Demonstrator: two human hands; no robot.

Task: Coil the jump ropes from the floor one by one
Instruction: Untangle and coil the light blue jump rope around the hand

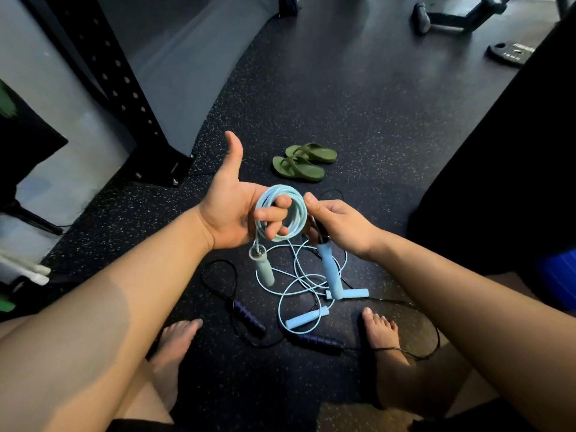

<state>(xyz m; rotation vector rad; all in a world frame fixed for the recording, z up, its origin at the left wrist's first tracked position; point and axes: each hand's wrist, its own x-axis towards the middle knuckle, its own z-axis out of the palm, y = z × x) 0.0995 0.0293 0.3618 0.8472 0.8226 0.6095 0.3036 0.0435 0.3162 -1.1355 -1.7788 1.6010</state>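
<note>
Head view. Dark rubber floor (358,113) flecked with pale specks. Beyond the grips, a black rack upright (124,79) with rows of holes, far off to the left. A pair of green sandals (304,162) side by side, a little way past the fingertips. A weight plate (511,53) flat on the floor, far ahead to the right.

Raised above the floor: left grip (230,210), palm up, thumb straight and pointing away. Closed on the pale blue jump rope (296,210), fingers curled through its tight round coil, several turns lying over them. Dangling just below the left grip on a short run of cord: first handle (265,269), metal collar uppermost.

Just right of the coil: right grip (339,222), back of the hand up, fingers wrapped round the dark top end of the second handle (327,272). Thumb tip stretched toward the coil; cannot tell whether touching. Blue shaft of that handle pointing down below the right grip.

Under both grips, on the floor: a loose blue rope (307,318) in slack crossing loops, both its handles lying flat. Around it, a black jump rope (246,316) with dark purple handles, one below the left grip, one nearer the middle. Left foot (174,341) and right foot (381,328) bare, either side of the tangle, black cord running across the right foot.
</note>
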